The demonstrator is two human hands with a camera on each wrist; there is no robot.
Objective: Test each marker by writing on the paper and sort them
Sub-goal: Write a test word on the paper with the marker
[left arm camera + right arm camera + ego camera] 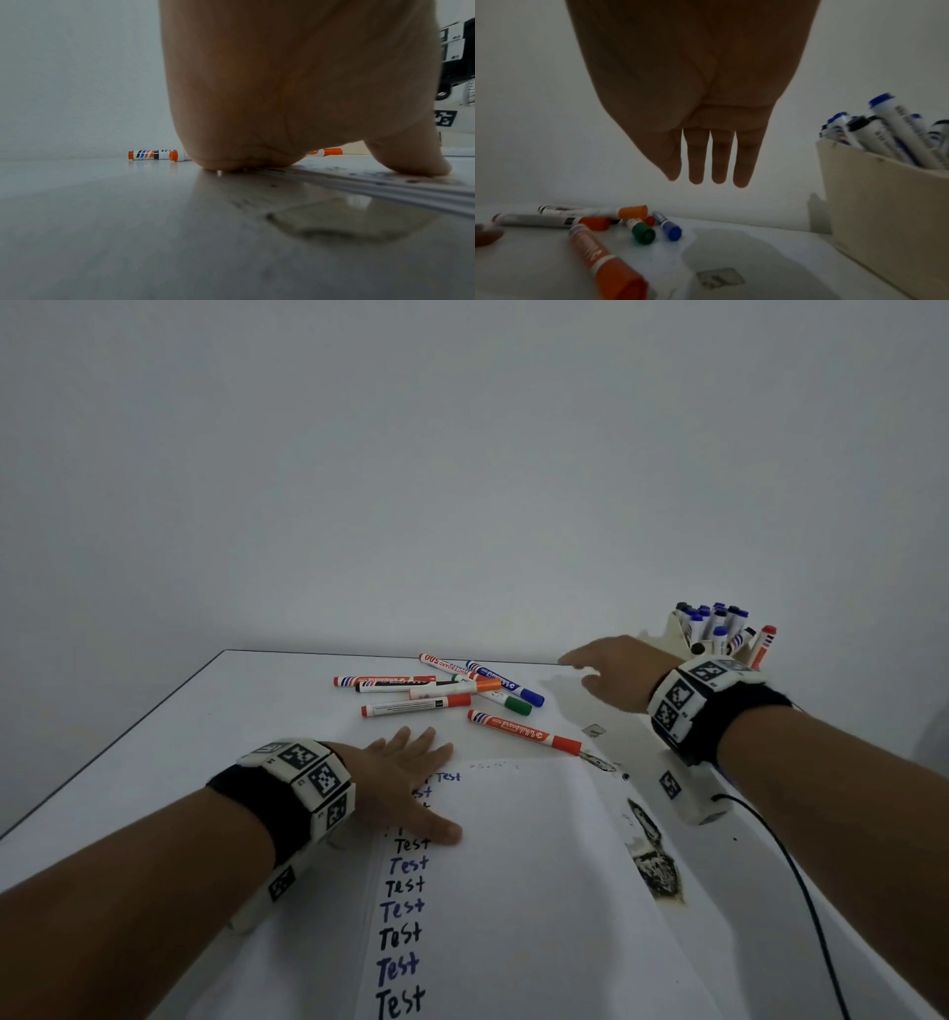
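Left hand [405, 780] lies flat with fingers spread, pressing the upper left corner of the paper [518, 875] to the table [169, 752]; it grips nothing. Right hand [611, 672] hovers with straight fingers, empty, above the table between the loose markers [436, 690] to its left and the holder [885, 213] of sorted markers to its right.

Risks: the loose markers lie crossed over one another just beyond the left fingertips; lifting one could roll its neighbours toward the table's far edge. A careless sweep of the right wrist could tip the crowded holder.

Obscured: the left hand covers several "Test" lines. Which loose markers are already tested cannot be determined. The dark patches on the table near the right wrist cannot be identified.
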